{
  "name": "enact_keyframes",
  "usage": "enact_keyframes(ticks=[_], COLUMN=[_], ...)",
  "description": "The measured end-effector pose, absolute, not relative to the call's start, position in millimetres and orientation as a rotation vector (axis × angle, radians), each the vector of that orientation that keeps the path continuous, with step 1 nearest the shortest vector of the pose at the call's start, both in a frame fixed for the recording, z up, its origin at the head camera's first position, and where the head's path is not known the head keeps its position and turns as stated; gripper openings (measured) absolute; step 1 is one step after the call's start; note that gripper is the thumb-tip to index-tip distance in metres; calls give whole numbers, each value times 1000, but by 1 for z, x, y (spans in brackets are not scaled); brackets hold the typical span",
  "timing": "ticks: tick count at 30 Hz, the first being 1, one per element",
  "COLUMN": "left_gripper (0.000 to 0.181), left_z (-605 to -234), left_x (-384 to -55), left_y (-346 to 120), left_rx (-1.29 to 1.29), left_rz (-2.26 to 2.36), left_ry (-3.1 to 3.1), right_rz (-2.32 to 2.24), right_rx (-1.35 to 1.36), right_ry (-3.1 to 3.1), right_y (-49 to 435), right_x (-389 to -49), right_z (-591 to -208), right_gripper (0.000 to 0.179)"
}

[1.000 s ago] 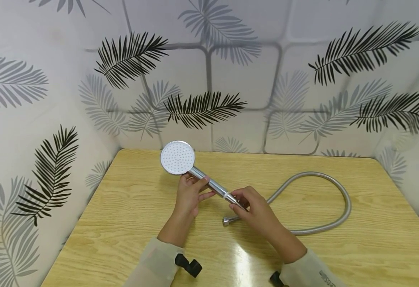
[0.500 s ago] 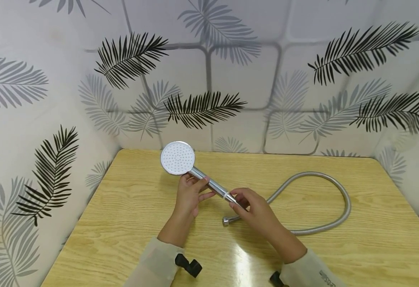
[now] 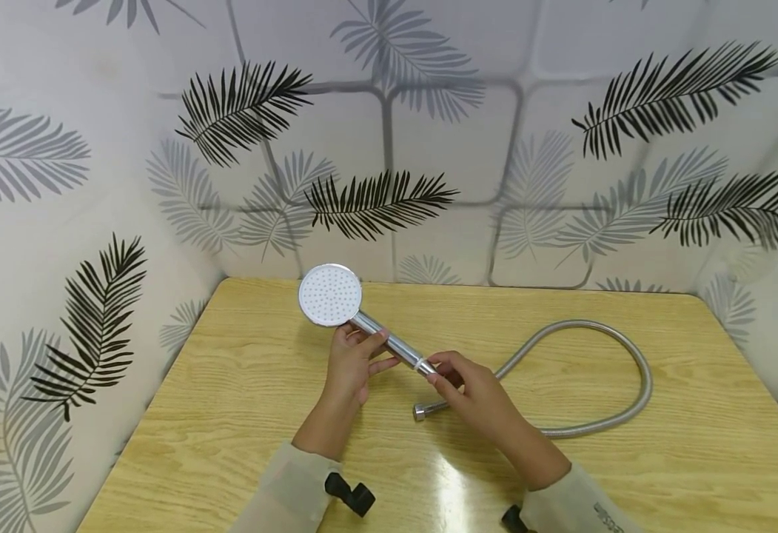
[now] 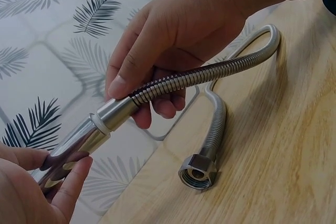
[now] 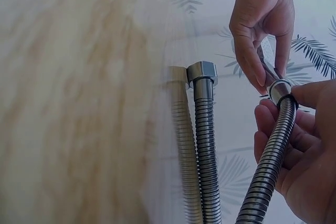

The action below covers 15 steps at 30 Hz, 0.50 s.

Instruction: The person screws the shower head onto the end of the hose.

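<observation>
A chrome hand shower (image 3: 330,295) with a round white spray face is tilted over the table, its face towards the head camera. My left hand (image 3: 351,363) grips its handle, thumb lying along the near side. At the handle's lower end my right hand (image 3: 471,389) pinches the metal collar (image 4: 115,113) of a ribbed shower hose (image 4: 194,77). Collar and handle are in line, with a white ring (image 4: 100,123) showing at the joint between them. The hose's other end, a hex nut (image 4: 199,170) with an open mouth, lies on the table below the right hand.
The hose loops out to the right across the wooden table (image 3: 229,444). Behind the table's back edge rises a wall covering (image 3: 442,148) with leaf prints, which also covers both sides. A black wrist mount (image 3: 351,494) sits at the left sleeve.
My right fingers and thumb have shifted slightly around the collar at the joint. The left hand and the shower have stayed almost still; the loop of hose lies as before.
</observation>
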<state>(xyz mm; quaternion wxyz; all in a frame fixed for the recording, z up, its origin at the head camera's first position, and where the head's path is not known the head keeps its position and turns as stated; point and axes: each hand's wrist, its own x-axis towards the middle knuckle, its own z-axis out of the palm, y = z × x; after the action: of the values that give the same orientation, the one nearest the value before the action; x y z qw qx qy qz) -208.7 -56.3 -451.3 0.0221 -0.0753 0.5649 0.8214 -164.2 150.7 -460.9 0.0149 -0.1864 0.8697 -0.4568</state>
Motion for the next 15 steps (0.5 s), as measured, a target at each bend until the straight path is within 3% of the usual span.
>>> enact_keyframes(ticks=[7, 15], left_gripper=[46, 45], left_z=[-452, -453], left_x=[-208, -208], left_y=[-56, -55], left_rx=[-233, -208], left_rz=[2547, 2556], left_ry=[1747, 1750], right_rz=[-1437, -1429], right_rx=[-551, -613], right_ry=[2660, 2763], right_y=[150, 149], right_x=[-163, -164], right_z=[-459, -461], right_gripper=[23, 44])
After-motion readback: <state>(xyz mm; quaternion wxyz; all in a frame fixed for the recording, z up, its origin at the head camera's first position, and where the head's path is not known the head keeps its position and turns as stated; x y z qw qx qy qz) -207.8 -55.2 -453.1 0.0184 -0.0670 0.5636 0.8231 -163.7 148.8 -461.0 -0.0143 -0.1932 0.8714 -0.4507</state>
